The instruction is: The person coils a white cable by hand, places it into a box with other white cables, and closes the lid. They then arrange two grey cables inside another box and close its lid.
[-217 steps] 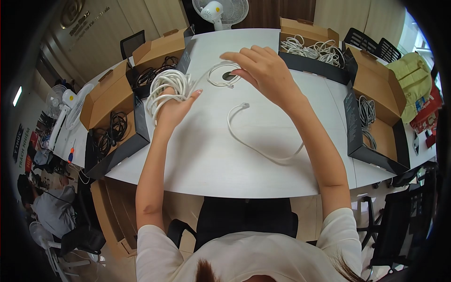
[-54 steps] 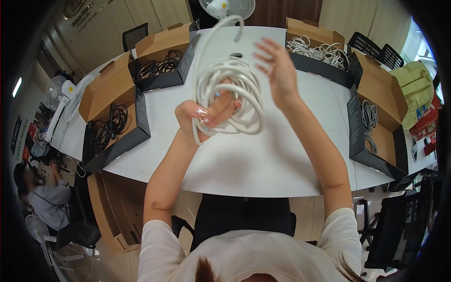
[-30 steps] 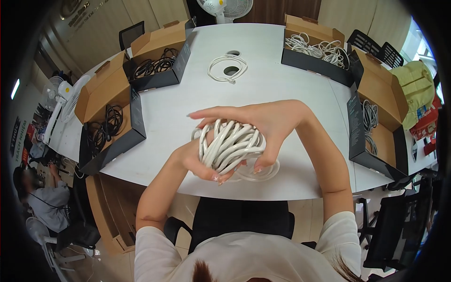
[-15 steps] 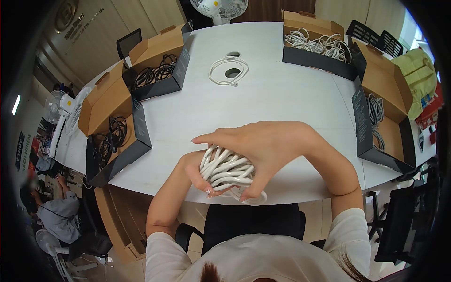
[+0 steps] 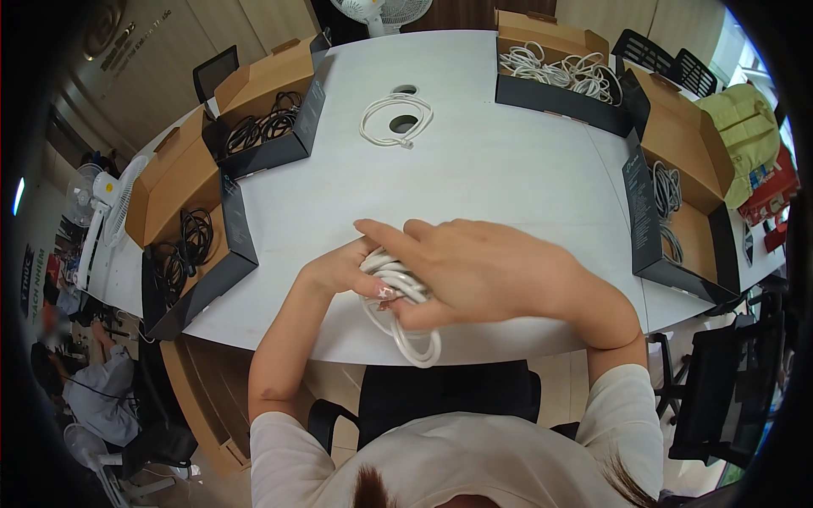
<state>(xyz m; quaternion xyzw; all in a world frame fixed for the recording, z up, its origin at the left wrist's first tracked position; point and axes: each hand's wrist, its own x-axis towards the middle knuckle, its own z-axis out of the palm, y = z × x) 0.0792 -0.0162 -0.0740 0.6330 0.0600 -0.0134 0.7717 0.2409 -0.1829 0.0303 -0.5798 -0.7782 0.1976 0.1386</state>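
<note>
A bundle of white cable is between my two hands over the table's front edge, with a loop hanging below it. My left hand grips the bundle from the left, its thumb at the front. From the right, my right hand wraps over the top, thumb below and fingers reaching across to my left hand. Part of the bundle is hidden by my right hand. Beyond them, a loose white cable coil lies on the white table around a round hole.
Open boxes with black cables stand at the left and back left. Boxes with white cables and grey cables are at the right. A fan is behind; a seated person is far left.
My right hand has closed further over the cable bundle and covers more of it. A loop now hangs lower beneath. The view has shifted slightly, moving the table and boxes left.
</note>
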